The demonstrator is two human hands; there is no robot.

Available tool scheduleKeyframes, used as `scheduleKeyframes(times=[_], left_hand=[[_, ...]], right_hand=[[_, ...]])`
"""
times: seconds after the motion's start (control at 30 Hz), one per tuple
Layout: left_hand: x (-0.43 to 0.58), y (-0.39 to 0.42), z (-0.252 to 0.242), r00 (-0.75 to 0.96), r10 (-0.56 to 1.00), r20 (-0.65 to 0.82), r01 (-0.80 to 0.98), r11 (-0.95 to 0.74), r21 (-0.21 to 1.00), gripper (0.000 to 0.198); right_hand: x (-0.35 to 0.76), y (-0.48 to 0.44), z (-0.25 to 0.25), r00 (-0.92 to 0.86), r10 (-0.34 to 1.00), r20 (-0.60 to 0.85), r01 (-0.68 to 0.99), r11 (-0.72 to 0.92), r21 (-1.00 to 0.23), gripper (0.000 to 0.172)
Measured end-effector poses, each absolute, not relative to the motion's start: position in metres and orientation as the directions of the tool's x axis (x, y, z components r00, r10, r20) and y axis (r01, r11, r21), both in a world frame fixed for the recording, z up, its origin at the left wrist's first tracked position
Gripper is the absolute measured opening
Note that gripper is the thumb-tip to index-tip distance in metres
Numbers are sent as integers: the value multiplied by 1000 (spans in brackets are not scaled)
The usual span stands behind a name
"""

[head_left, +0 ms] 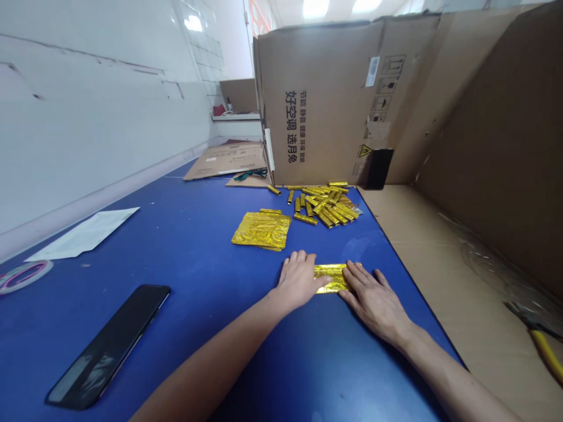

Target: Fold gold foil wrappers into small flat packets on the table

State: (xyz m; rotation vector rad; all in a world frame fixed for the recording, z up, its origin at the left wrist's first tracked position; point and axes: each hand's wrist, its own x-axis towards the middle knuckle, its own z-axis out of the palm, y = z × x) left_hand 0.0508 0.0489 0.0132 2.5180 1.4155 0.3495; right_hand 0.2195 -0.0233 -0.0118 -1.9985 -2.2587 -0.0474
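A folded strip of gold foil paper lies on the blue table between my hands. My left hand lies flat on the strip's left end with its fingers stretched out. My right hand presses flat on the right end, fingers spread. Beyond them sits a stack of flat gold foil sheets. Farther back lies a pile of several small rolled gold foil pieces.
A black phone lies at the near left, with a white sheet and a tape roll farther left. A large cardboard box stands at the back. Cardboard sheets cover the right side, where a yellow-handled tool lies.
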Motion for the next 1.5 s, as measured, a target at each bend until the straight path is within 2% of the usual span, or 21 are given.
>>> scheduleKeyframes(times=[0.27, 0.37, 0.43, 0.53, 0.63, 0.7, 0.83, 1.07, 1.3, 1.5], left_hand=[[45, 65, 7, 489, 872, 14, 782, -446, 435, 17], [42, 68, 4, 501, 865, 31, 738, -446, 507, 10], [41, 70, 4, 517, 854, 60, 687, -456, 566, 11], [38, 72, 6, 553, 826, 109, 588, -479, 652, 11], [36, 73, 9, 585, 798, 144, 498, -493, 713, 10], [35, 73, 10, 597, 786, 158, 455, -495, 740, 8], [38, 71, 5, 559, 810, 179, 422, -463, 780, 10], [55, 53, -4, 291, 927, 236, 444, -350, 825, 14], [57, 39, 4, 249, 925, 287, 490, -375, 787, 10], [54, 49, -3, 286, 925, 252, 595, -377, 709, 9]], right_hand=[[220, -25, -9, -195, 975, 105, 964, 211, -162, 51], [221, -25, -12, -195, 970, 143, 943, 226, -246, 50], [223, -24, -14, -139, 967, 212, 912, 209, -354, 50], [228, -21, -15, 112, 939, 324, 791, 114, -601, 55], [234, -17, -13, 335, 916, 220, 475, 37, -879, 63], [237, -14, -11, 345, 932, 113, 293, 7, -956, 58], [235, -14, -9, 298, 953, 58, 221, -10, -975, 35], [222, -18, -16, 396, 909, 128, 260, 23, -965, 30], [221, -17, -17, 413, 887, 207, 441, 4, -897, 30], [222, -17, -11, 367, 902, 225, 692, -104, -714, 29]])
